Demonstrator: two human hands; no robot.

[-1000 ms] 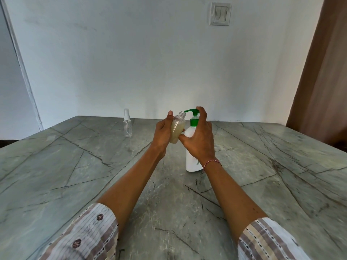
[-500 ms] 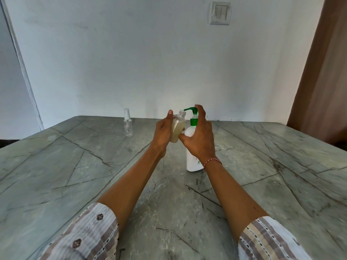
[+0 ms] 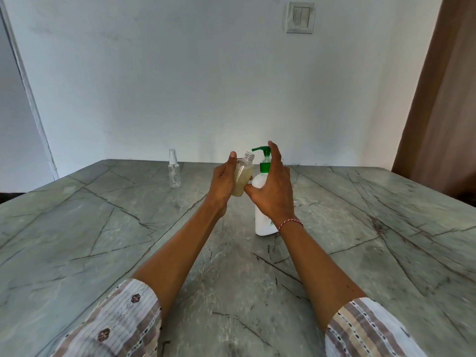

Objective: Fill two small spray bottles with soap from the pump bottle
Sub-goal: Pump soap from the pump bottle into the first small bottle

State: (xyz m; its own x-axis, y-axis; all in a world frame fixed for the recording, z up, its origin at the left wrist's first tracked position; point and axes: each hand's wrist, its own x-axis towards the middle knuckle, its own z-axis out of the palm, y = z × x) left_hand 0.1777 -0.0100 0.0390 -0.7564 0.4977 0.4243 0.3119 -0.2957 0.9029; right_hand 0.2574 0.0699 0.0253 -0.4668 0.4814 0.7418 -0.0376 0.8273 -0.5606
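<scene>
My left hand grips a small clear bottle with no cap, tilted so its threaded neck points at the green nozzle. Pale yellowish soap fills most of it. My right hand wraps the white pump bottle, which stands on the table; one finger rests on top of the green pump head and the thumb touches the small bottle's base. A second small spray bottle, clear and capped, stands upright at the far left of the table.
The grey-green marble table stretches out on all sides of the bottles. A white wall runs behind it, with a switch plate high up. A brown curtain or door stands at the right.
The pump head stands slightly higher under my right finger than a second ago. Both hands and the small bottle have hardly moved.
</scene>
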